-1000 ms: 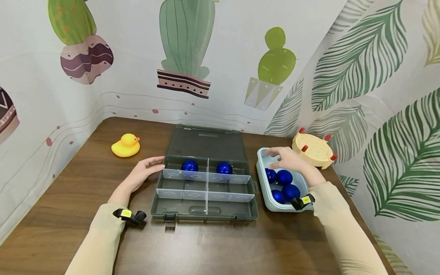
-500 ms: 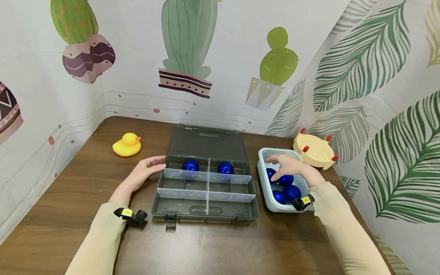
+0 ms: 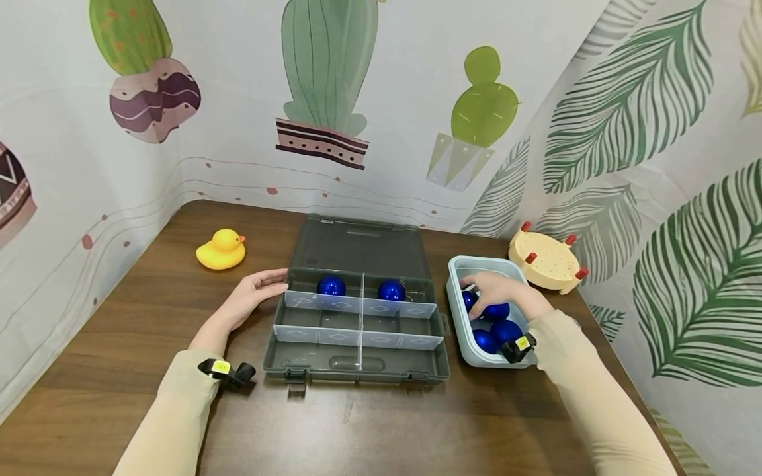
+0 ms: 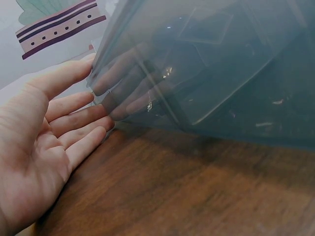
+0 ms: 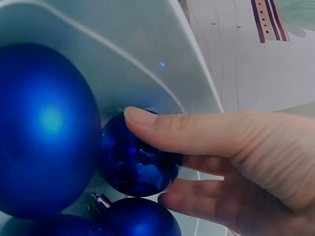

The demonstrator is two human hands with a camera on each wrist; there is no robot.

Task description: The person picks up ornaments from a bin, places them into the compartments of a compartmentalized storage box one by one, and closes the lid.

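Nearest, can make out two blue balls (image 3: 506,332) in the front of the pale blue tub (image 3: 491,361). Just beyond, pinching a small shiny ball (image 5: 133,174) inside that tub with the right hand (image 3: 503,291): judged the grasping step, calling next for a firm hold and a straight lift. Alongside, touching the dark case (image 3: 357,377) with the left hand (image 3: 253,299), gripping nothing. Farther, can see two more balls (image 3: 391,289) in it.

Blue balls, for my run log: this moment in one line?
right hand: holding glossy blue ball in pale-blue plastic tub; left hand: touching translucent grey plastic box; box: two blue balls
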